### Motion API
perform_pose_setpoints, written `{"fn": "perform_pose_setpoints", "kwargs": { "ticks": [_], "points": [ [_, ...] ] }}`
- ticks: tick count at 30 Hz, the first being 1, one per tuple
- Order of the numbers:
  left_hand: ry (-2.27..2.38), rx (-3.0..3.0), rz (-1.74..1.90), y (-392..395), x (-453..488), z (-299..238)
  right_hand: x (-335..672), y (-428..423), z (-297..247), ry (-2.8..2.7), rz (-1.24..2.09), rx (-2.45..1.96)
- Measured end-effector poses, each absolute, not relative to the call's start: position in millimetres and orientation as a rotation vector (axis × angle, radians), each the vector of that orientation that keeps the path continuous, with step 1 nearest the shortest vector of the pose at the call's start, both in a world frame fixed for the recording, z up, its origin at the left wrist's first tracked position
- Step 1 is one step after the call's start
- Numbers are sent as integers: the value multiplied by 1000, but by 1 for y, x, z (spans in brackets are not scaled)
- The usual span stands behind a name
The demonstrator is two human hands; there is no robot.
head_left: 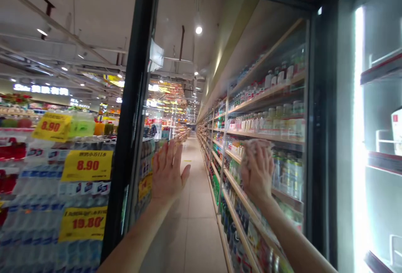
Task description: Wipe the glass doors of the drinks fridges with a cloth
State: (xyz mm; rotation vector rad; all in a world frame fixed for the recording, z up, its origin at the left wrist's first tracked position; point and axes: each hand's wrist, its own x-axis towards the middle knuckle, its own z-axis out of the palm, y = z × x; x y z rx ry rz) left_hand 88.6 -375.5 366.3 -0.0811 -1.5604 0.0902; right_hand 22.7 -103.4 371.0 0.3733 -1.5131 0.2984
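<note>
A tall glass door (133, 76) with a black frame stands open in front of me. My left hand (167, 172) is raised at the left part of the pane, palm forward and fingers spread, with nothing in it. Farther right, my right hand (258, 178) is closed on a crumpled pale cloth (256, 145), held at the glass. The cloth shows above and around the fingers, and part of it is hidden by the hand. A small whitish object (156, 55), perhaps a handle or a tag, sits high on the left frame.
On the right is the lit inside of a cooler with shelves (380, 65). Bottle packs (34, 218) with yellow price signs (86, 165) are stacked at left. Within the pane appear an aisle floor (201, 222) and long drink shelves (266, 137); whether seen through or mirrored, I cannot tell.
</note>
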Motion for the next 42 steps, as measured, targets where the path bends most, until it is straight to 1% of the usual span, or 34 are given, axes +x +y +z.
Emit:
{"fn": "perform_pose_setpoints", "kwargs": {
  "ticks": [2,3,6,8,10,13,14,16,18,20,22,26,27,28,31,32,33,34,37,38,39,42],
  "points": [
    [-1556,-80,96,-376,88,366,20,-98,377,-1558,207,471],
    [-1556,-78,98,-376,88,366,16,-90,383,-1565,239,422],
    [-1560,-82,94,-375,89,366,4,-56,410,-1490,542,37],
    [-1561,-84,86,-375,89,366,2,-49,421,-1451,630,-59],
    [-1560,-81,86,-374,89,366,7,-62,419,-1498,502,117],
    [-1556,-75,102,-375,89,366,16,-85,408,-1570,144,571],
    [-1558,-74,109,-375,89,366,16,-85,409,-1567,109,612],
    [-1560,-68,123,-375,89,366,11,-71,423,-1541,254,429],
    [-1563,-58,136,-375,89,366,4,-51,450,-1495,545,69],
    [-1559,-54,144,-375,89,366,3,-46,474,-1507,676,-68],
    [-1557,-52,145,-376,89,366,9,-62,483,-1568,570,83],
    [-1548,-66,153,-378,89,366,24,-113,471,-1558,1,744],
    [-1545,-66,156,-379,89,366,24,-119,471,-1537,-50,799],
    [-1546,-63,158,-379,88,365,23,-121,475,-1525,-12,760],
    [-1551,-56,156,-378,88,365,20,-120,497,-1502,395,312],
    [-1550,-59,153,-378,88,366,20,-123,503,-1497,470,229],
    [-1548,-63,149,-377,87,366,22,-129,507,-1507,460,244],
    [-1549,-65,146,-377,88,366,24,-137,508,-1523,366,352],
    [-1552,-66,144,-378,88,366,32,-161,500,-1506,-103,858],
    [-1551,-65,144,-378,89,366,33,-165,498,-1489,-169,922],
    [-1550,-63,143,-378,89,365,33,-166,497,-1485,-148,895],
    [-1543,-67,144,-378,90,364,31,-158,494,-1491,204,487]
  ]
}}
